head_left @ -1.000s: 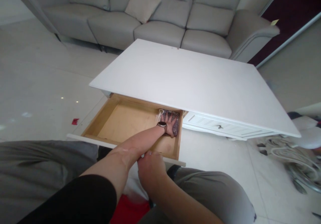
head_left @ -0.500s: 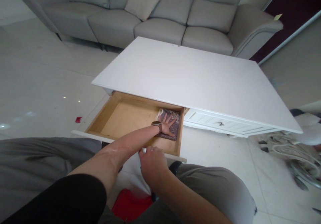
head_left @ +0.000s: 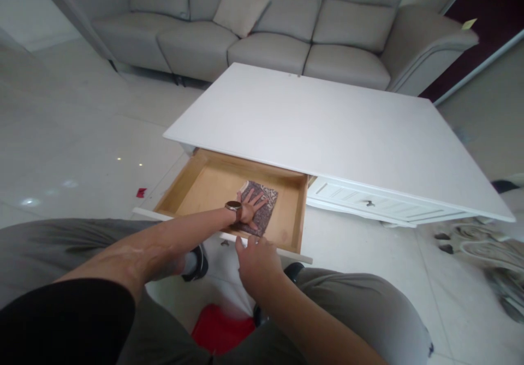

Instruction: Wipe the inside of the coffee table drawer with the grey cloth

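A wooden drawer [head_left: 204, 182] stands pulled out from a white coffee table [head_left: 327, 130]. Inside it lies a patterned purple cloth [head_left: 265, 201]. My left hand [head_left: 250, 211], with a watch on the wrist, lies flat on the cloth with the fingers spread. My right hand [head_left: 256, 258] rests at the drawer's white front panel [head_left: 295, 256], fingers curled on its top edge.
A grey corner sofa [head_left: 286, 27] with a cushion [head_left: 239, 4] stands behind the table. A second, closed drawer [head_left: 368, 204] is to the right. A red object [head_left: 216, 329] lies on the tiled floor between my knees. Cables and clutter lie at the far right [head_left: 483, 245].
My left hand has slid the cloth from the drawer's back right corner toward the front and left. The right hand stays at the drawer front. The view has shifted a little.
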Available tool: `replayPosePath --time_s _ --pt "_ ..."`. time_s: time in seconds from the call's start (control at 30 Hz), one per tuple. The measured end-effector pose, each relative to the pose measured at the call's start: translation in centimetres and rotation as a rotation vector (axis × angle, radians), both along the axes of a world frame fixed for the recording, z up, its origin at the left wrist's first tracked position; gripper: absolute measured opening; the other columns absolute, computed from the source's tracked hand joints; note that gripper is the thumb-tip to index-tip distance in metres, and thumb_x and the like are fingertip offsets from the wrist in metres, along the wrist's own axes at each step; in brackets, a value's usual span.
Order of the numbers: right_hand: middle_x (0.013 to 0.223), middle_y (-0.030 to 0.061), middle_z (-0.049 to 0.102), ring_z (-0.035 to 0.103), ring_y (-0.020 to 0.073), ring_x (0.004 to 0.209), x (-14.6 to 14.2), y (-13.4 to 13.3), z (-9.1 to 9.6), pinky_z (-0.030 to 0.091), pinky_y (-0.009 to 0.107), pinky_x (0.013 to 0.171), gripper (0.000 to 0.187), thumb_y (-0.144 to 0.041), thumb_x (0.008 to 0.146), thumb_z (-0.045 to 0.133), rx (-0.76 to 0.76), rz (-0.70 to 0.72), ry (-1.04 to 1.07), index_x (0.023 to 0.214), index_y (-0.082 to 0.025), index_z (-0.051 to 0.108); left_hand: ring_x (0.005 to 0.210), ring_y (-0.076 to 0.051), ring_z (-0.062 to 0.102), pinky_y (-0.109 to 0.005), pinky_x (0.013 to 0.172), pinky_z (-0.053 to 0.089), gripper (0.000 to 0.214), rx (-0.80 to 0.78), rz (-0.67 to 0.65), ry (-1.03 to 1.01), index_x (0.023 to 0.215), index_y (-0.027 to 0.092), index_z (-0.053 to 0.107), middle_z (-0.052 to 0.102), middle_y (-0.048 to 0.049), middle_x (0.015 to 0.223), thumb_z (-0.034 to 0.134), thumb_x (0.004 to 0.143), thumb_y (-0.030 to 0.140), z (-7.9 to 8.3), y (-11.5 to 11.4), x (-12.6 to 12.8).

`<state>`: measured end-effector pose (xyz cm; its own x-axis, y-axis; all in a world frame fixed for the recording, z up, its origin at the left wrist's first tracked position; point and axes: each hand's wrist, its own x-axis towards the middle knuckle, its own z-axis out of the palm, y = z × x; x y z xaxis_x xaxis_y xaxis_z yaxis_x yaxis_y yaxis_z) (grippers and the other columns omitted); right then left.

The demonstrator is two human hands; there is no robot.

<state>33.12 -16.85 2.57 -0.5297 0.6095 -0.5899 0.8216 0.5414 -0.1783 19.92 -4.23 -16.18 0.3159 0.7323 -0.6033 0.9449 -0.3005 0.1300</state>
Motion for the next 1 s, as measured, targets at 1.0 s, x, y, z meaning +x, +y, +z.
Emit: replayPosePath --time_s 1.0 --pt "0.125 0.0234 0.071 0.074 0.0368 0.107 -1.5 0.6 -0.9 0.062 0.053 0.082 0.05 -0.021 0.104 0.046 0.055 0.04 -0.044 0.153 -0.016 0.052 0.159 -0.053 -0.008 -0.067 0.125 0.008 0.148 0.068 0.303 -0.062 0.17 0.027 0.005 -0.006 -0.0156 0.178 0.075 0.051 0.08 0.5 5.4 -19.0"
